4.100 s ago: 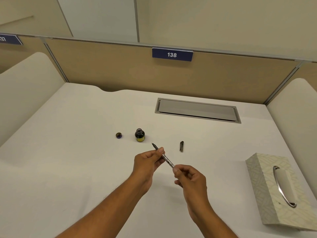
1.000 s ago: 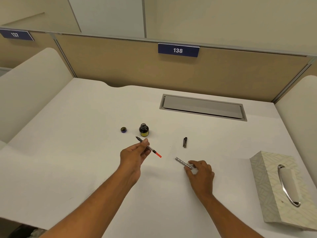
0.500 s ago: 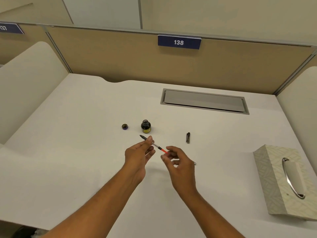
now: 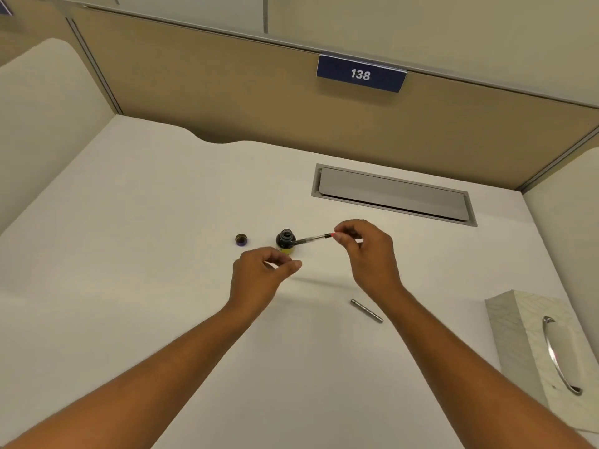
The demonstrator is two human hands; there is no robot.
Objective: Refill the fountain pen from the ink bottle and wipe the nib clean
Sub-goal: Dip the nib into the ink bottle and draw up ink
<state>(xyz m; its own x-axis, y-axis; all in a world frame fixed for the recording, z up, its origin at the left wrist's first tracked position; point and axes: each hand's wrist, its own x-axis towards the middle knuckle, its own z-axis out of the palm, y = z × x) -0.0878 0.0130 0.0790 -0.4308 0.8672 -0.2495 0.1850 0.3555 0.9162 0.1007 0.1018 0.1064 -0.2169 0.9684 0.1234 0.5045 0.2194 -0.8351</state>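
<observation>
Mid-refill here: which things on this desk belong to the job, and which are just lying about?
In the job: pen section, ink bottle, bottle cap, pen barrel, tissue box.
Lying about: desk cable hatch, number plate 138.

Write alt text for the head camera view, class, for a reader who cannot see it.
A right hand pinches the red end of a barrel-less fountain pen, its nib end at the mouth of an open ink bottle on a white desk. The left hand hovers close by, empty. The bottle cap, pen barrel and tissue box lie nearby.
</observation>
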